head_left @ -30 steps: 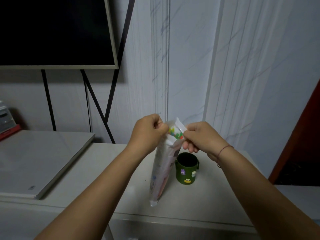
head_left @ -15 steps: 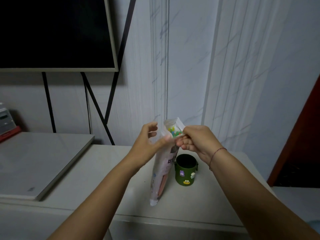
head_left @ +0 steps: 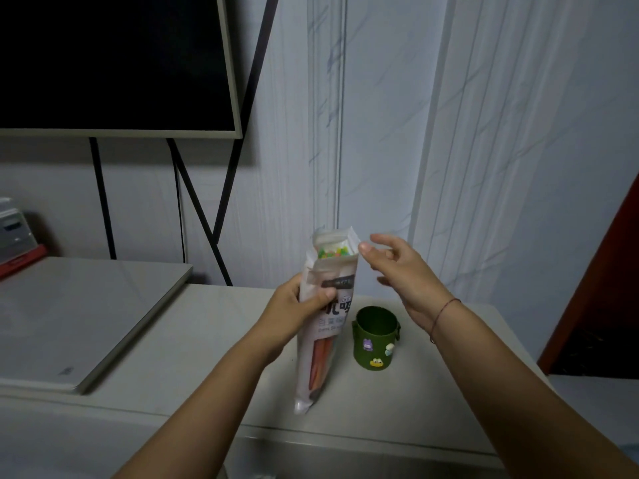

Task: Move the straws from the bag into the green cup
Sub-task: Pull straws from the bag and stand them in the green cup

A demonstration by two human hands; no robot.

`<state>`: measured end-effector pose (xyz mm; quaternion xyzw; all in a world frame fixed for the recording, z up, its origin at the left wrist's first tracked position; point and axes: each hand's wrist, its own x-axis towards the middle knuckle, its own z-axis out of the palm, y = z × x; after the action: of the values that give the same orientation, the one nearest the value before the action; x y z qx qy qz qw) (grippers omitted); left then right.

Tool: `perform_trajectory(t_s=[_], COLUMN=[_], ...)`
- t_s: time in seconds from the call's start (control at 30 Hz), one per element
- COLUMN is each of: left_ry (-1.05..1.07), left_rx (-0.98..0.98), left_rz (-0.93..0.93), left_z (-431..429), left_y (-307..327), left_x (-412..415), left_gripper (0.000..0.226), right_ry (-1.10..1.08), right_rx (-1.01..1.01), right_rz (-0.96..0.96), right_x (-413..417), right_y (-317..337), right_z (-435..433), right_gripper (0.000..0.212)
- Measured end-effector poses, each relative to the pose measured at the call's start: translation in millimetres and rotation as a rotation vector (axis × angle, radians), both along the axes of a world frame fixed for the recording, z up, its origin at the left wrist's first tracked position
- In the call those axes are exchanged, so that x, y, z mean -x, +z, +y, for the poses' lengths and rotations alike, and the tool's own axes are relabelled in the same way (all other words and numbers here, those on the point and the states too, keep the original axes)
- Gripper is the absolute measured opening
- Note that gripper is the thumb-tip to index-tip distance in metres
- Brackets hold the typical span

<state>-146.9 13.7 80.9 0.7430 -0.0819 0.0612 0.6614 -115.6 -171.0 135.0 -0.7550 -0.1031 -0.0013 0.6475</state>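
Note:
My left hand [head_left: 295, 311] grips the middle of a tall white straw bag [head_left: 326, 326], which stands nearly upright on the counter. The bag's top is open, and the coloured ends of several straws [head_left: 333, 252] show inside. My right hand [head_left: 397, 267] hovers beside the bag's mouth with its fingers spread, the thumb tip at the bag's top right corner. A green cup [head_left: 376, 337] with small cartoon stickers stands on the counter just right of the bag, below my right hand. Nothing shows inside the cup.
The pale counter [head_left: 193, 340] has a raised slab [head_left: 76, 316] on its left. A dark screen [head_left: 114, 63] on a black stand is at the upper left. A box [head_left: 14, 233] sits at the far left edge, a dark red panel [head_left: 608, 288] at the right.
My left hand slid from the bag's top down to its middle and now grips it there. My right hand let go of the bag's top edge and spread open. The bag's mouth stands open.

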Motion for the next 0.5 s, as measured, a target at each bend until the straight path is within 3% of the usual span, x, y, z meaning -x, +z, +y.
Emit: perform_trajectory(t_s=[0.07,0.13,0.27,0.5], left_ry=[-0.075,-0.174,-0.275,-0.191], left_rx=[0.008,0.016,0.013,0.050], left_rz=[0.035,0.069,0.121,0.134], left_z=[4.2,8.1,9.5,3.6], left_y=[7.9,16.7,27.7,20.1], left_x=[2.2,3.1,-0.6,-7.0], left_gripper=[0.033,0.034,0.042,0.041], right_ry=[0.101,0.218,0.386,0.195], right_rx=[0.012,-0.025,-0.075,-0.159], right_rz=[-0.009,0.004,0.004,0.062], right_x=[-4.1,-6.6,-9.1,-11.4], right_y=[-3.9,-6.2,-4.9,-16.5], right_z=[-2.1,-3.2,-4.3,0.8], right_gripper=[0.081,0.090,0.062,0.039])
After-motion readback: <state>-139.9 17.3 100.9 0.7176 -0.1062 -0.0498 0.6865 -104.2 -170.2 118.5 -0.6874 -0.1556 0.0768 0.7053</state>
